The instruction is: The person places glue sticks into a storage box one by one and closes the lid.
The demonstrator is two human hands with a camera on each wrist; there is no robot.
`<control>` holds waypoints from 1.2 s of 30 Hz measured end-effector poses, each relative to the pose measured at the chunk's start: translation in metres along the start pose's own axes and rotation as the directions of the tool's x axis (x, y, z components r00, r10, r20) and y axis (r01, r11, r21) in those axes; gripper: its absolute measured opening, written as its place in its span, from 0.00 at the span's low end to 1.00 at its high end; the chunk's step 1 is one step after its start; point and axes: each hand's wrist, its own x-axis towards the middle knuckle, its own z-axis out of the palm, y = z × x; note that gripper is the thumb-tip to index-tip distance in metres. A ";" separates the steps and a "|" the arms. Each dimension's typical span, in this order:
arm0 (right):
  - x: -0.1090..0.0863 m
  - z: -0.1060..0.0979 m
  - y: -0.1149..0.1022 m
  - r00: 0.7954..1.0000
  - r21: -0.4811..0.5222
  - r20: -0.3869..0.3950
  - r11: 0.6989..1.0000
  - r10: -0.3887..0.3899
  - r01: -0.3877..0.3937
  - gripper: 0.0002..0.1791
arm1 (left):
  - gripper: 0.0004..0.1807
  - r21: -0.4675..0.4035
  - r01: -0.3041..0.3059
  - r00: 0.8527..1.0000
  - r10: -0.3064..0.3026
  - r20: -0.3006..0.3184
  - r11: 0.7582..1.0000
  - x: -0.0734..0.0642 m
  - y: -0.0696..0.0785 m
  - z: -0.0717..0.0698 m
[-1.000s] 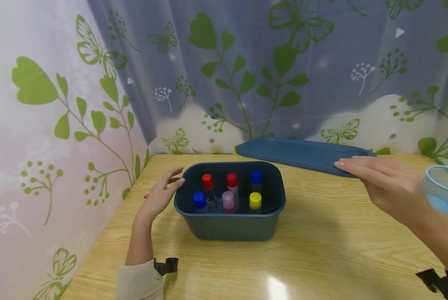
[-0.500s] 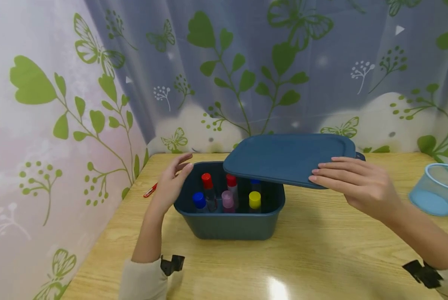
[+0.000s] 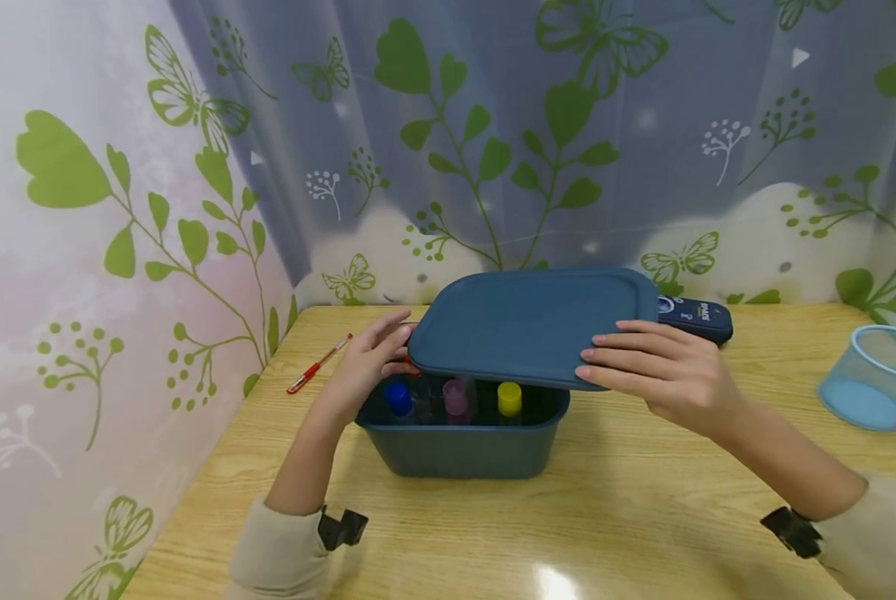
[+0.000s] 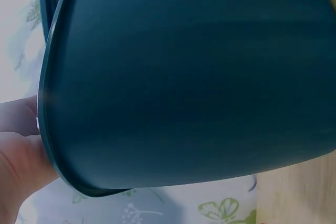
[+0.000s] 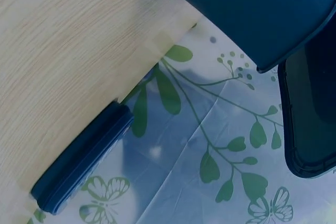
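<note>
A dark teal storage box [image 3: 463,454] stands on the table with several small capped bottles inside. A yellow-capped bottle [image 3: 509,398], a pink-capped bottle [image 3: 455,398] and a blue-capped bottle [image 3: 398,398] show at its near side. Above the box, a matching lid [image 3: 530,321] slants over its back part and hides the rear bottles. My right hand [image 3: 665,375] holds the lid by its right side, fingers on top and thumb hidden beneath. At the box's left rim, my left hand [image 3: 361,367] has loosely bent fingers, close to the lid's left edge; contact is unclear.
A red pen [image 3: 318,364] lies left of the box. Behind the lid's right end sits a dark blue zip case [image 3: 695,318]. A translucent light-blue bin [image 3: 871,383] stands at the far right. Patterned curtain [image 3: 478,150] hangs along the table's back edge.
The lid has come left and over the box with my right hand, covering the rear bottles and uncovering the zip case. My left hand has shifted slightly right toward the lid.
</note>
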 end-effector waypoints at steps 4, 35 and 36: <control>0.002 0.009 0.000 0.999 0.021 -0.042 1.000 -0.022 0.023 0.14 | 0.28 -0.065 0.046 0.999 -0.045 0.016 0.997 -0.001 -0.005 -0.006; -0.037 0.037 -0.016 0.948 0.340 0.306 0.921 0.083 -0.190 0.15 | 0.25 -0.250 0.049 0.965 -0.110 -0.237 0.967 -0.060 -0.015 -0.031; -0.038 0.038 -0.017 0.947 0.338 0.310 0.920 0.088 -0.197 0.15 | 0.25 -0.233 0.055 0.964 -0.113 -0.242 0.971 -0.061 -0.016 -0.031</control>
